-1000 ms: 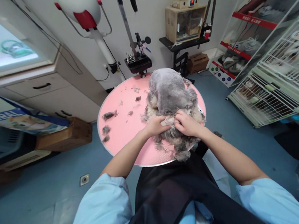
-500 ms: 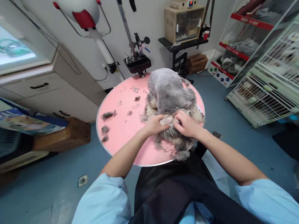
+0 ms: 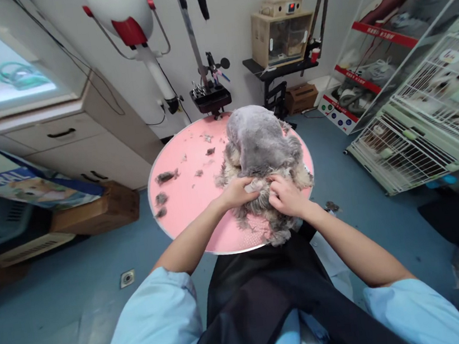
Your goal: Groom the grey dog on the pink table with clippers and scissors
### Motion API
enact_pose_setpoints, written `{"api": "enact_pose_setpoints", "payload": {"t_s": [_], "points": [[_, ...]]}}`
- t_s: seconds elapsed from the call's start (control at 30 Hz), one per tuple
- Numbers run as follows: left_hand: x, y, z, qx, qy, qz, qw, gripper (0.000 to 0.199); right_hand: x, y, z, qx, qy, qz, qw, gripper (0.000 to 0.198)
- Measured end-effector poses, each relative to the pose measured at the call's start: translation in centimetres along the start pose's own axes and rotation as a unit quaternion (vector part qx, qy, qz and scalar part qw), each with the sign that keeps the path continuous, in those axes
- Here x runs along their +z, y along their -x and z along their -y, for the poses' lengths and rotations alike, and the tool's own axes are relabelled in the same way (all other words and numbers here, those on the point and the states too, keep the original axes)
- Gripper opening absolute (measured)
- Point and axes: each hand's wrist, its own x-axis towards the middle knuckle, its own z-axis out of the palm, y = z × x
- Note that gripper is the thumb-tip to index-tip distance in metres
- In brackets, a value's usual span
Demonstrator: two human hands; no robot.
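Observation:
A grey dog [image 3: 261, 139] is on the round pink table [image 3: 188, 211], its back clipped short and its legs and near end still shaggy. My left hand [image 3: 237, 193] is at the near end of the dog, thumb and fingers closed on a small pale flap [image 3: 254, 185] in the fur; whether it is an ear I cannot tell. Just to the right, my right hand [image 3: 287, 197] has its fingers curled and pinched into the dog's fur. The fingertips are partly hidden by the hand. Loose grey fur [image 3: 279, 237] lies at the table's near edge.
Tufts of cut fur [image 3: 166, 177] lie on the table's left side. Behind it are a black tool tray [image 3: 211, 100] on a post and a white stand dryer [image 3: 151, 72]. Wire cages [image 3: 402, 138] stand on the right, a cabinet [image 3: 64, 137] and cardboard box [image 3: 103, 211] on the left.
My right hand has shifted slightly down and away from the pale flap, its fingers more curled. The left hand stays in place on the flap.

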Motion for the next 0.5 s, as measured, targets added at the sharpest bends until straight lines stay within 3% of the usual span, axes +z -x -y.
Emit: {"api": "enact_pose_setpoints", "payload": {"t_s": [0.13, 0.33, 0.5], "points": [[-0.3, 0.0, -0.5, 0.026, 0.018, -0.001, 1.0, 0.03, 0.3, -0.4, 0.4, 0.035, 0.009, -0.05, 0.998, 0.005], [-0.1, 0.6, -0.5, 0.019, 0.021, -0.013, 1.0, 0.037, 0.7, -1.1, 0.6, 0.023, 0.042, -0.012, 0.999, 0.016], [0.7, 0.7, -0.8, 0.004, 0.007, -0.052, 0.999, 0.035, 1.1, -0.6, 0.0, 0.025, 0.001, -0.049, 0.998, 0.012]]}}
